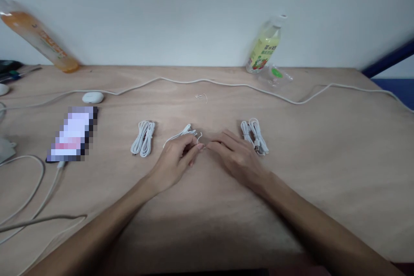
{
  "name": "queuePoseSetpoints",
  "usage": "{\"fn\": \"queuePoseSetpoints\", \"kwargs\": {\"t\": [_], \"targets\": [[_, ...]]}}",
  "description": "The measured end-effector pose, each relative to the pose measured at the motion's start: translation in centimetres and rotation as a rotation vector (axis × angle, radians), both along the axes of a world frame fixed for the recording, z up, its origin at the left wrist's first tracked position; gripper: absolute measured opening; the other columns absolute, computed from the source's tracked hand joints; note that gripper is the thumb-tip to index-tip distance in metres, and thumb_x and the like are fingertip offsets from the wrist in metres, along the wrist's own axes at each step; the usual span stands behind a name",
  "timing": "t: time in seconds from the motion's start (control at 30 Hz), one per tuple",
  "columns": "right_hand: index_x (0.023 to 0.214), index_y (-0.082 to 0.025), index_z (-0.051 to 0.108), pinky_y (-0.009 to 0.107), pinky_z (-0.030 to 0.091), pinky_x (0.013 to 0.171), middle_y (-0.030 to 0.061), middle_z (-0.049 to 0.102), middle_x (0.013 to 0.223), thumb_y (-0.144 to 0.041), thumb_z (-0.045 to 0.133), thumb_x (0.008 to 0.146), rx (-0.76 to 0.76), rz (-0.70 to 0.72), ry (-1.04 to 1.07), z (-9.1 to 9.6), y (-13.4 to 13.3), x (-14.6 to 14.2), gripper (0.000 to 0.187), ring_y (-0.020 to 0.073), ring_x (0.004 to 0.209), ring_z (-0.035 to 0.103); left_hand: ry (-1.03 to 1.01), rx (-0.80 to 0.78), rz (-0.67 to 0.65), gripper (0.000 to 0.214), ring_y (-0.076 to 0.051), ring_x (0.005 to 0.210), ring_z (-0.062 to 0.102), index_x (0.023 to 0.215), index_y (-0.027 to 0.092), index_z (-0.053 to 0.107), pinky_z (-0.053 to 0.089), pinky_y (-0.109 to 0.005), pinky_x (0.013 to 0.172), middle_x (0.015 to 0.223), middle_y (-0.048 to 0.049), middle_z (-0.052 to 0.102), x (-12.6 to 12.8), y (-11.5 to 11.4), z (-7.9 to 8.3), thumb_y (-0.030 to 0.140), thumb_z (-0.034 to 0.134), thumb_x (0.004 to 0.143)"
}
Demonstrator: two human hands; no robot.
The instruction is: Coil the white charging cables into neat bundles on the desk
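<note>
My left hand point(179, 153) is closed in a pinch on a thin white twist tie point(199, 137), whose curled end sticks up above the fingertips. Close to it on the right, my right hand point(234, 153) has thumb and fingers pressed together at the other end of the tie, slightly blurred. Just behind my left fingers lies a white cable point(186, 130), partly hidden by that hand. A bundled white cable point(142, 139) rests to the left. On the right, beyond my right hand, are coiled white cables point(254, 136) with a plug showing.
Small tie pieces point(202, 97) lie farther back. A long white cord point(207, 80) crosses the table point(323, 159). To the left are a phone point(73, 133) with a cable plugged in, a white earbud case point(92, 97) and an orange drink bottle point(42, 39). A yellow-labelled bottle point(265, 47) leans against the wall.
</note>
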State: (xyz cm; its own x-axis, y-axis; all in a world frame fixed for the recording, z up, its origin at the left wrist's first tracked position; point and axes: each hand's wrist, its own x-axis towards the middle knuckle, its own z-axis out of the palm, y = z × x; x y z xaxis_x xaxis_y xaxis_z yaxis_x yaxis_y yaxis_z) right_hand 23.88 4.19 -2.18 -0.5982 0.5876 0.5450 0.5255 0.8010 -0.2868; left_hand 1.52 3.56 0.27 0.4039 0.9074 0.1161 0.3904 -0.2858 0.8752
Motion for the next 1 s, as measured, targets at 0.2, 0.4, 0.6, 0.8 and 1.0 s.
{"fn": "queuePoseSetpoints", "kwargs": {"t": [0.2, 0.4, 0.6, 0.8, 1.0], "targets": [[0.104, -0.02, 0.072, 0.036, 0.058, 0.077, 0.0086, 0.073, 0.095, -0.022, 0.056, 0.113, -0.077, -0.065, 0.112, -0.17, -0.07, -0.28, 0.019, 0.0225, 0.087, 0.068, -0.048, -0.047, 0.016, 0.036, -0.014, 0.055, 0.05, 0.075, 0.022, 0.057, 0.038, -0.026, 0.056, 0.06, 0.0045, 0.057, 0.09, -0.05, -0.02, 0.033, 0.056, 0.109], [0.103, -0.022, 0.07, 0.034, 0.055, 0.072, 0.0052, 0.071, 0.093, -0.027, 0.056, 0.113, -0.248, -0.079, 0.187, -0.07, -0.19, -0.43, 0.018, 0.0194, 0.076, 0.063, -0.116, -0.108, 0.032, 0.034, -0.013, 0.053, 0.052, 0.078, 0.022, 0.06, 0.04, -0.025, 0.055, 0.061, 0.0043, 0.06, 0.19, -0.13, -0.28, 0.035, 0.057, 0.109], [0.101, -0.022, 0.068, 0.032, 0.051, 0.069, 0.004, 0.069, 0.09, -0.024, 0.057, 0.112, -0.33, -0.111, 0.223, -0.1, -0.38, -0.76, 0.015, 0.0185, 0.073, 0.061, -0.143, -0.115, 0.039, 0.035, -0.01, 0.05, 0.05, 0.078, 0.02, 0.062, 0.038, -0.023, 0.05, 0.061, 0.0046, 0.06, 0.07, -0.31, -0.61, 0.034, 0.058, 0.109], [0.097, -0.021, 0.065, 0.03, 0.049, 0.066, 0.0029, 0.067, 0.088, -0.022, 0.058, 0.11, -0.323, -0.105, 0.223, 0.09, -0.39, -0.72, 0.015, 0.0165, 0.069, 0.057, -0.278, -0.161, 0.133, 0.025, -0.012, 0.054, 0.064, 0.094, 0.017, 0.068, 0.053, -0.023, 0.055, 0.067, 0.0019, 0.066, 0.33, -0.36, -0.91, 0.035, 0.06, 0.108], [0.097, -0.022, 0.063, 0.031, 0.05, 0.069, 0.0045, 0.069, 0.09, -0.019, 0.058, 0.11, -0.277, -0.036, 0.203, 0.1, -0.56, -0.82, 0.014, 0.0184, 0.076, 0.062, -0.325, -0.158, 0.134, 0.016, -0.014, 0.058, 0.069, 0.098, 0.016, 0.072, 0.058, -0.023, 0.058, 0.067, 0.0013, 0.07, 0.34, -0.42, -0.97, 0.029, 0.065, 0.104]]}}
